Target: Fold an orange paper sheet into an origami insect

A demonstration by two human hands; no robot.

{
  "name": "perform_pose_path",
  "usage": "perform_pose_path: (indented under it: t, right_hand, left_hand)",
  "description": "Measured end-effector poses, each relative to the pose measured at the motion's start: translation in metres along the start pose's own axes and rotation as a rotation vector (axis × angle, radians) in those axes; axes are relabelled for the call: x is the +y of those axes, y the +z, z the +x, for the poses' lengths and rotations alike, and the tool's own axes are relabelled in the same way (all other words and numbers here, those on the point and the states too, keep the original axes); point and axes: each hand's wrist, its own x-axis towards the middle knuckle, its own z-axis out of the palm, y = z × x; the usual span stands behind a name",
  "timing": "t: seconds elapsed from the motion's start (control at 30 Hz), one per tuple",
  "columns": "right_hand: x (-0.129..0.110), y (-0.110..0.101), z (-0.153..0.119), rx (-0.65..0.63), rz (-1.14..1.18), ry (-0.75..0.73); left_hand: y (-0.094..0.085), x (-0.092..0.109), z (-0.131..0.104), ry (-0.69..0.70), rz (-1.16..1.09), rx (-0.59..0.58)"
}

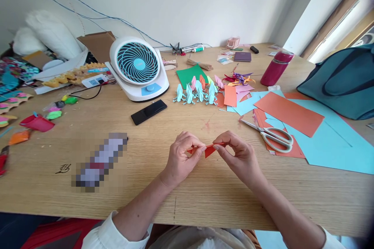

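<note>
A small folded piece of red-orange paper (209, 150) is held between my two hands above the wooden table. My left hand (184, 155) pinches its left part between thumb and fingers. On the other side, my right hand (237, 155) pinches the right end the same way. The fingers hide much of the paper, and a pointed flap hangs down between them. Beyond my hands stand several folded light-blue paper figures (199, 92), with pink and orange ones behind them.
White-handled scissors (277, 139) lie on orange and light-blue sheets (330, 136) at the right. A magenta bottle (276, 69) and teal bag (340, 79) stand beyond. A white fan (137, 66), black phone (149, 112) and pixelated object (101, 161) are at the left.
</note>
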Motion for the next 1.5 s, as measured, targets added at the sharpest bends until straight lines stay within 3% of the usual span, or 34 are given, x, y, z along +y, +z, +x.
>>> perform_pose_path:
  t: [0.2,0.3,0.47,0.8,1.0,1.23,1.37,1.5]
  right_hand:
    - [0.005,0.002,-0.001,-0.047,0.078,0.029]
    - [0.007,0.003,-0.004,-0.009,0.090,0.050]
    - [0.002,0.000,-0.004,0.087,-0.056,-0.097]
    - [0.001,-0.004,-0.005,0.100,-0.262,-0.280]
    - [-0.001,-0.004,-0.001,0.089,-0.182,-0.143]
    - [0.012,-0.002,-0.002,0.030,0.126,0.112]
    - [0.014,0.000,-0.001,-0.054,0.195,0.128]
    - [0.012,0.002,0.001,-0.048,0.280,0.132]
  left_hand:
    - [0.000,0.002,0.001,0.016,0.053,-0.027]
    - [0.000,0.001,0.000,0.007,0.071,-0.002]
    - [-0.001,0.000,-0.002,0.033,0.096,0.038]
    - [-0.002,-0.001,-0.003,0.045,0.154,0.059]
    - [-0.001,0.000,-0.003,0.072,0.184,0.043]
    - [-0.003,0.000,-0.004,0.086,0.213,0.046]
    - [-0.002,0.001,-0.004,0.081,0.173,0.041]
    - [0.000,0.003,-0.004,0.069,0.133,0.019]
